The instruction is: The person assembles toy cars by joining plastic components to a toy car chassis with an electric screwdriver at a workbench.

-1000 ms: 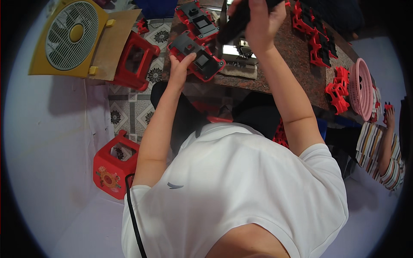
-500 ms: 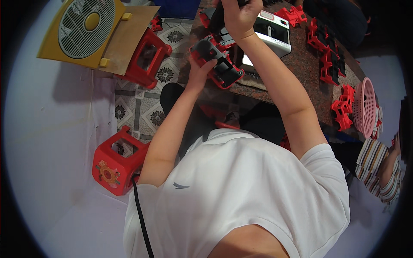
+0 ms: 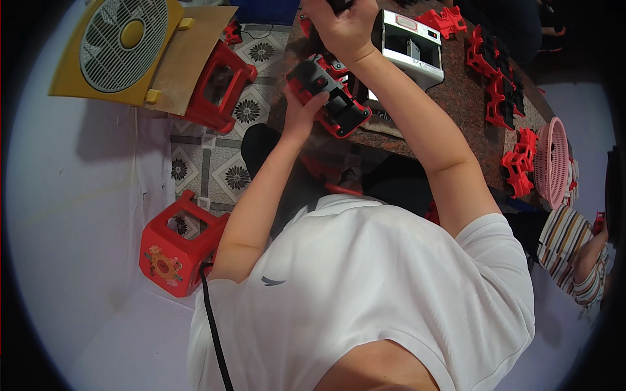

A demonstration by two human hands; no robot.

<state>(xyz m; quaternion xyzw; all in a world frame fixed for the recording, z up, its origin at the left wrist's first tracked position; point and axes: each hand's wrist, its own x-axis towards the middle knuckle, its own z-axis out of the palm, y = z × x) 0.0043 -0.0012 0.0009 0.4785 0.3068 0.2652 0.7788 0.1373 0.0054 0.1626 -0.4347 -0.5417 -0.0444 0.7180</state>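
Both hands shifted: left (image 3: 301, 112) gripping red-black housing (image 3: 329, 98), right (image 3: 343, 26) above.

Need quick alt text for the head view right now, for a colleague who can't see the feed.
A person in a white T-shirt holds a red-and-black plastic housing at a brown stone table's edge, left hand gripping it, right hand closed on something dark above. Similar red parts and a pink basket lie right.

- A brown stone table (image 3: 469, 111) stands at the top.
- The floor (image 3: 215, 163) has flower tiles.
- Two red stools (image 3: 179, 251) sit on it.
- A yellow fan (image 3: 114, 49) lies by a white wall (image 3: 72, 189).
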